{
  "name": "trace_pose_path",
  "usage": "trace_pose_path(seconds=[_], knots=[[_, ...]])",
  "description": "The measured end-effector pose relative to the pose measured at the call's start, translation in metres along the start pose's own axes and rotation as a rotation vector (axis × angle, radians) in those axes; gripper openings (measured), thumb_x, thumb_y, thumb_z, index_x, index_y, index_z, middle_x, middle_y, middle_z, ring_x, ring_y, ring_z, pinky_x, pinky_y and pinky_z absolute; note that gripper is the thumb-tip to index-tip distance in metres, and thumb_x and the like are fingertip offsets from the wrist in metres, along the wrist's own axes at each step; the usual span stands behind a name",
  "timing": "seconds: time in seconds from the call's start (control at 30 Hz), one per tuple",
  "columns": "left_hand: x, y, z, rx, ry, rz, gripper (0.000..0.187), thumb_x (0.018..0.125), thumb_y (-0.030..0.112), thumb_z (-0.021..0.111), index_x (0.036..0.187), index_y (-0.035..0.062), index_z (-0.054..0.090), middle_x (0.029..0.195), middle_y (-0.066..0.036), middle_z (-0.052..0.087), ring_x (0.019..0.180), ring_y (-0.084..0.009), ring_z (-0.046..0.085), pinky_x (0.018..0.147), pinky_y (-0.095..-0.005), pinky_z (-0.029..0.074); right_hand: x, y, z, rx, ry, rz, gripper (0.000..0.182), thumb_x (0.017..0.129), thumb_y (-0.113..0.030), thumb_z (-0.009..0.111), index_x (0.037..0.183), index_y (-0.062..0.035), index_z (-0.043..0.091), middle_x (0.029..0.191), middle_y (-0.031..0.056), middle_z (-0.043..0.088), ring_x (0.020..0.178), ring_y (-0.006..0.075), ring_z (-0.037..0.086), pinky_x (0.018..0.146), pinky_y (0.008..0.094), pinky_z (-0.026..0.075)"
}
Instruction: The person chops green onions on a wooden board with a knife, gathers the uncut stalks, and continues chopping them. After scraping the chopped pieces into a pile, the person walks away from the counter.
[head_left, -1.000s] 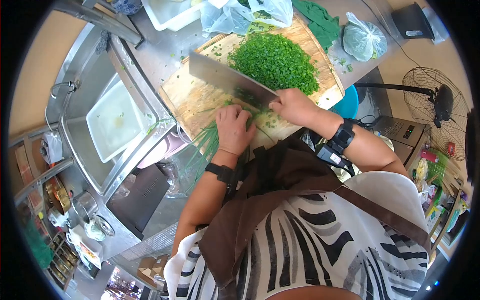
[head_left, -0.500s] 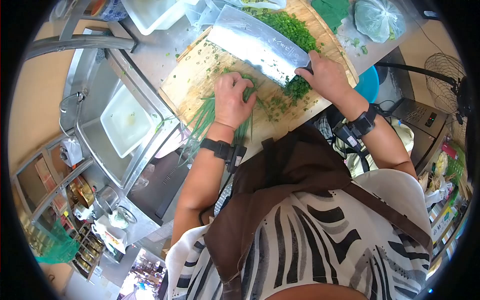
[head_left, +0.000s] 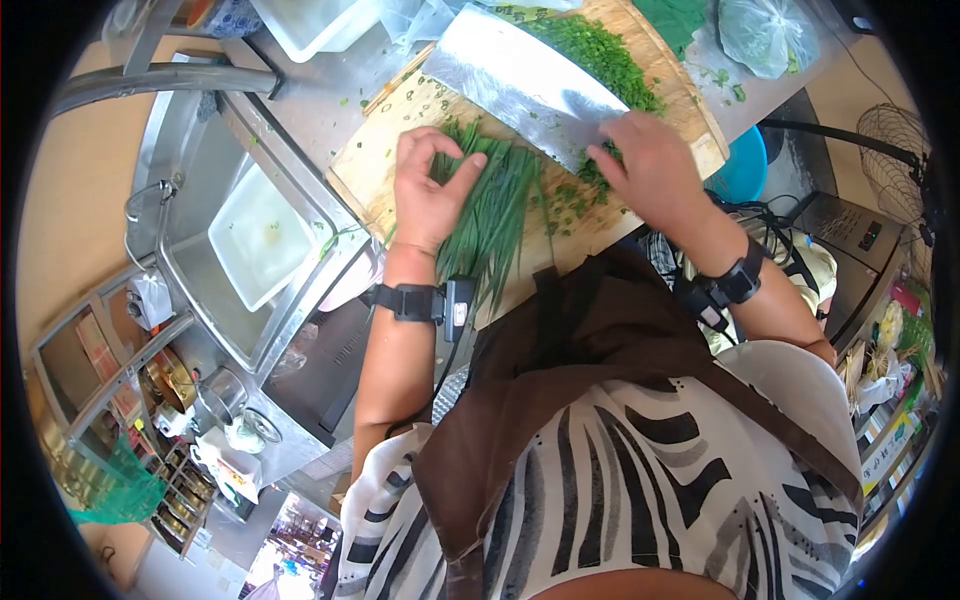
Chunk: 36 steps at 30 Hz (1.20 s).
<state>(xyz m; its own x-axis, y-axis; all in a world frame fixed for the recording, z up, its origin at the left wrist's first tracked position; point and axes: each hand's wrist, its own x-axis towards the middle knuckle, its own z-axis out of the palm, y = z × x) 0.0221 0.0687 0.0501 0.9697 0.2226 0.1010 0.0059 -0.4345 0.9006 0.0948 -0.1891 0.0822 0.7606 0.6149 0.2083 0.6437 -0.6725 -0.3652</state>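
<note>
A wide cleaver (head_left: 520,85) lies flat across the wooden cutting board (head_left: 385,155), its blade pointing to the upper left. My right hand (head_left: 655,165) is curled over the handle end, which it hides; the hand is slightly blurred. My left hand (head_left: 430,190) is at the left side of a bunch of long green scallions (head_left: 495,200), fingers bent and thumb apart, the thumb tip over the stalks. The bunch hangs toward the board's near edge. Chopped scallion (head_left: 600,60) is heaped behind the blade, with more bits beside my right hand.
A metal sink (head_left: 185,240) holding a white tub (head_left: 262,240) is on the left. Another white tub (head_left: 320,25) stands behind the board. A tied plastic bag (head_left: 765,35) sits at the back right, and a blue basin (head_left: 742,170) is below the board's right edge.
My left hand has shifted left and its fingers have opened off the scallions, which now lie spread wider. My right hand has moved slightly at the handle; the cleaver stays almost in place.
</note>
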Motion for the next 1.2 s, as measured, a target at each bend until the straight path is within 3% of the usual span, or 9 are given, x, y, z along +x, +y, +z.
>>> trace_pose_path(seconds=[0.03, 0.1, 0.33, 0.53, 0.67, 0.93, 1.07, 1.13, 1.2], knots=[[0.004, -0.004, -0.003, 0.051, 0.049, 0.004, 0.022, 0.072, 0.005, 0.08, 0.076, 0.0063, 0.058, 0.1, -0.005, 0.051, 0.098, -0.0201, 0.052, 0.09, -0.0288, 0.041, -0.002, -0.009, 0.003, -0.001, -0.002, -0.001, 0.028, 0.087, -0.031, 0.063, 0.089, -0.0041, 0.059, 0.093, 0.016, 0.062, 0.083, 0.0347, 0.061, 0.071, 0.0443, 0.047], [0.01, -0.015, -0.005, 0.043, 0.032, -0.006, 0.024, 0.071, 0.005, 0.08, 0.073, 0.0063, 0.056, 0.098, -0.004, 0.05, 0.095, -0.0195, 0.051, 0.089, -0.0282, 0.041, -0.007, -0.029, 0.013, 0.447, -0.41, 0.332, 0.031, 0.088, -0.031, 0.061, 0.089, -0.0007, 0.058, 0.095, 0.0194, 0.061, 0.085, 0.0374, 0.059, 0.072, 0.0467, 0.047], [-0.001, -0.036, 0.0, -0.069, -0.123, -0.054, 0.027, 0.069, 0.004, 0.082, 0.07, 0.0067, 0.055, 0.092, -0.003, 0.048, 0.091, -0.0192, 0.05, 0.083, -0.0285, 0.041, -0.007, -0.069, 0.06, 0.585, -0.336, 0.536, 0.032, 0.088, -0.029, 0.063, 0.088, 0.0022, 0.056, 0.077, 0.0207, 0.061, 0.081, 0.0404, 0.062, 0.071, 0.0458, 0.048], [-0.02, -0.029, 0.012, -0.062, -0.125, -0.022, 0.022, 0.07, 0.003, 0.079, 0.073, 0.0064, 0.058, 0.093, -0.004, 0.049, 0.093, -0.0197, 0.05, 0.084, -0.0286, 0.041, -0.002, -0.084, 0.108, 0.814, -0.06, 0.581, 0.018, 0.084, -0.014, 0.063, 0.087, 0.0032, 0.057, 0.08, 0.0243, 0.062, 0.079, 0.041, 0.062, 0.069, 0.0457, 0.049], [-0.026, -0.024, 0.017, -0.106, -0.149, -0.015, 0.021, 0.07, 0.003, 0.079, 0.074, 0.0063, 0.059, 0.094, -0.005, 0.05, 0.093, -0.0207, 0.05, 0.085, -0.0291, 0.041, 0.006, -0.09, 0.097, 0.752, -0.172, 0.69, 0.014, 0.082, -0.009, 0.06, 0.087, 0.0034, 0.058, 0.082, 0.0257, 0.062, 0.079, 0.0425, 0.061, 0.07, 0.0463, 0.048], [-0.033, -0.031, 0.037, 0.078, -0.009, 0.094, 0.024, 0.069, 0.006, 0.081, 0.075, 0.0063, 0.058, 0.092, -0.008, 0.05, 0.089, -0.0252, 0.052, 0.078, -0.0327, 0.045, -0.004, -0.064, 0.093, 1.327, -0.34, 0.842, 0.018, 0.086, -0.005, 0.048, 0.086, 0.0085, 0.06, 0.071, 0.0146, 0.063, 0.081, 0.0177, 0.067, 0.069, 0.0324, 0.053], [-0.032, -0.032, 0.04, 0.145, -0.002, 0.152, 0.025, 0.067, 0.005, 0.081, 0.075, 0.0067, 0.058, 0.091, -0.009, 0.05, 0.089, -0.0278, 0.052, 0.077, -0.0345, 0.045, 0.01, -0.055, 0.073, 1.136, -0.558, 0.855, 0.02, 0.088, -0.007, 0.047, 0.085, 0.0062, 0.061, 0.074, 0.0173, 0.065, 0.077, 0.0247, 0.068, 0.067, 0.0363, 0.053], [-0.032, -0.031, 0.041, 0.19, 0.023, 0.197, 0.027, 0.065, 0.005, 0.082, 0.075, 0.0065, 0.057, 0.09, -0.01, 0.05, 0.089, -0.029, 0.052, 0.077, -0.0363, 0.045, 0.016, -0.057, 0.06, 0.562, -0.665, 0.52, 0.02, 0.09, -0.01, 0.048, 0.092, 0.0029, 0.063, 0.079, 0.0181, 0.065, 0.076, 0.0325, 0.066, 0.066, 0.0404, 0.052], [-0.032, -0.028, 0.042, 0.198, 0.033, 0.201, 0.026, 0.064, 0.003, 0.08, 0.073, 0.0075, 0.056, 0.089, -0.01, 0.049, 0.088, -0.0296, 0.051, 0.076, -0.0377, 0.044, 0.012, -0.065, 0.052, 0.418, -0.441, 0.439, 0.018, 0.09, -0.011, 0.05, 0.096, 0.0015, 0.062, 0.081, 0.0182, 0.064, 0.077, 0.0348, 0.064, 0.065, 0.042, 0.051]])
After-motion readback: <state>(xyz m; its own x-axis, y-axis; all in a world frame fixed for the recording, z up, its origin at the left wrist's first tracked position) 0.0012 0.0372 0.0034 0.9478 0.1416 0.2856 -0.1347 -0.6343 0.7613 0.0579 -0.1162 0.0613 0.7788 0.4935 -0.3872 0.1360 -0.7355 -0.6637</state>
